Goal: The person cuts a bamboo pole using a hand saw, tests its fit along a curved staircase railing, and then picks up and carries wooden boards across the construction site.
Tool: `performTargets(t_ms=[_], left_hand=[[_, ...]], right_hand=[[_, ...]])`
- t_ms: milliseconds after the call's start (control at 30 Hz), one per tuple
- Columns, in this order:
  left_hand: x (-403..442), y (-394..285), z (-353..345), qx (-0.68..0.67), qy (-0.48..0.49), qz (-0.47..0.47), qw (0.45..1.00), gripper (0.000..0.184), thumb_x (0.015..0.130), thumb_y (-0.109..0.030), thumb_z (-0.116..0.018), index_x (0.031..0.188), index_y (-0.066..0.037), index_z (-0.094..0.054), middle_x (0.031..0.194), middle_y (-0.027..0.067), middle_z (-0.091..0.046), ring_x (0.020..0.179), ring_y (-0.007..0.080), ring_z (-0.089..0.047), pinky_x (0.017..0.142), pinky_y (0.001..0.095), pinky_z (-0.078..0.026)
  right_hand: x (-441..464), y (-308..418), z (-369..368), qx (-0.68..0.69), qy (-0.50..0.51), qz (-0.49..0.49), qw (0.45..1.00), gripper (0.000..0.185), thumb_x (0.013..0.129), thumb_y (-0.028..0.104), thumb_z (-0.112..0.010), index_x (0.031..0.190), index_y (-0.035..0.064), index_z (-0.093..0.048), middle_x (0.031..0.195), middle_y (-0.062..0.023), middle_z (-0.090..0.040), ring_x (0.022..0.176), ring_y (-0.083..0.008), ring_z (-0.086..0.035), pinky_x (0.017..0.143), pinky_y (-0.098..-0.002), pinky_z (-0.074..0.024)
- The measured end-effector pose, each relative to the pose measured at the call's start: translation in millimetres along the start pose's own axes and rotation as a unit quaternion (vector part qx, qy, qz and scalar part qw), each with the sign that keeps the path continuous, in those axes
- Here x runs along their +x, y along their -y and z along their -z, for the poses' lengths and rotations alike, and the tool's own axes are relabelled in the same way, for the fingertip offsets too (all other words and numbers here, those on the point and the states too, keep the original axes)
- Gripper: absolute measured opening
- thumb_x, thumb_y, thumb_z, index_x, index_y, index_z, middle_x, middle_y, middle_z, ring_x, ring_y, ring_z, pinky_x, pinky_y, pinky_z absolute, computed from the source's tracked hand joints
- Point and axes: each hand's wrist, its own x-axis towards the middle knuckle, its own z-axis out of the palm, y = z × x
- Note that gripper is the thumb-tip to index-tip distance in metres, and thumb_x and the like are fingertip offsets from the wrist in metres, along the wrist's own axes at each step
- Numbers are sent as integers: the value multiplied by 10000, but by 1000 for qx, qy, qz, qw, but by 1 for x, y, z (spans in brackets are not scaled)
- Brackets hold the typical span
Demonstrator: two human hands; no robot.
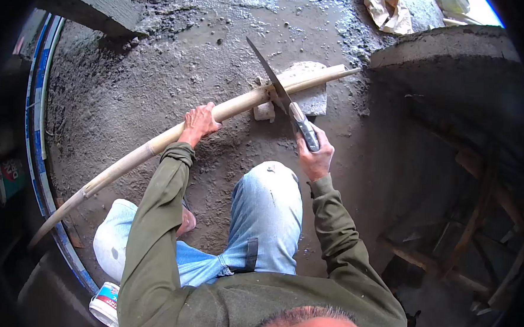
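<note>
In the head view, one person works with two bare hands. The left hand [200, 123] has its fingers curled over one long pole [156, 143], smooth, pale and bamboo-like, with ringed joints and a gentle bend; how tightly they press, one cannot tell. The right hand [315, 153] has its fingers wrapped around the handle of one handsaw [272, 75], whose thin, tapering metal blade crosses the pole. How deep the teeth sit is too small to tell.

The pole runs slantwise in front of the person, its far part over one rough, whitish block [312, 101], ending in two narrow tips. Its near end reaches across one long, curved-looking blue-and-white strip [39, 92] at the left. Below that stands one white bucket [106, 303] with a coloured label. The floor [220, 55] is grey, gritty and damp-looking. At the top right lies one crumpled, beige sack [388, 10].
</note>
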Motion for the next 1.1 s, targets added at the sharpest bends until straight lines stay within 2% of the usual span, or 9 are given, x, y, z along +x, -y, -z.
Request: performTargets(t_ms=[267,367,600,667,767,800,833,967,1100], left_hand=[[-4,0,-6,7,7,-1,1000,425,645,-311,-737,971,-83,-583,922,199,-686,871,391,-671,762,494,-545],[-1,-2,0,8,20,6,1000,460,634,-321,-748,1001,-90,-593,933,203,-686,885,394,-668,774,487,-545],[2,2,4,10,39,-13,999,543,630,-363,-754,1067,-78,-607,936,220,-682,892,392,-664,790,474,-541],[1,-4,13,17,49,-12,999,529,645,-376,-746,1061,-77,-613,928,223,-678,894,382,-663,787,470,-535],[5,2,9,12,38,-39,998,525,642,-380,-743,1055,-83,-615,925,221,-679,884,388,-662,783,476,-535],[4,2,6,21,48,-42,998,541,640,-384,-746,1070,-82,-614,942,226,-676,901,390,-659,792,478,-534],[7,1,10,29,47,-38,998,557,639,-387,-749,1085,-82,-613,959,231,-674,919,392,-657,801,481,-533],[9,1,14,21,75,-27,997,607,625,-415,-747,1115,-87,-603,955,218,-679,900,389,-659,813,470,-535],[10,7,4,31,43,-42,998,645,634,-426,-748,1166,-95,-597,961,216,-680,909,374,-661,819,478,-528]], right_hand=[[-32,-6,12,-32,-1,43,999,382,752,58,-706,1119,4,-613,906,-157,-687,816,-188,-690,731,-305,-530],[-29,-13,23,-26,5,5,1000,369,764,68,-718,1112,-5,-617,947,-156,-689,807,-229,-700,727,-314,-536],[-51,8,55,-72,14,40,997,367,767,82,-730,1104,-7,-617,940,-166,-686,806,-224,-704,716,-308,-535],[-51,18,54,-41,10,-58,997,368,764,75,-729,1105,-6,-617,951,-180,-683,851,-231,-706,734,-308,-536],[-54,12,64,-19,23,-51,998,355,763,61,-727,1095,-6,-621,944,-167,-690,868,-226,-704,749,-304,-534],[-64,8,73,-60,33,36,997,346,763,49,-725,1089,-9,-625,919,-147,-696,854,-198,-700,741,-301,-532],[-71,18,79,-54,22,33,998,343,765,46,-723,1090,-7,-628,904,-133,-699,851,-178,-694,739,-303,-532],[-61,20,85,-26,-12,-106,994,350,769,60,-727,1094,-22,-627,902,-143,-697,825,-157,-687,738,-291,-528],[-79,35,105,-61,35,-28,997,354,765,71,-730,1086,-36,-627,910,-146,-699,825,-149,-680,743,-273,-524]])
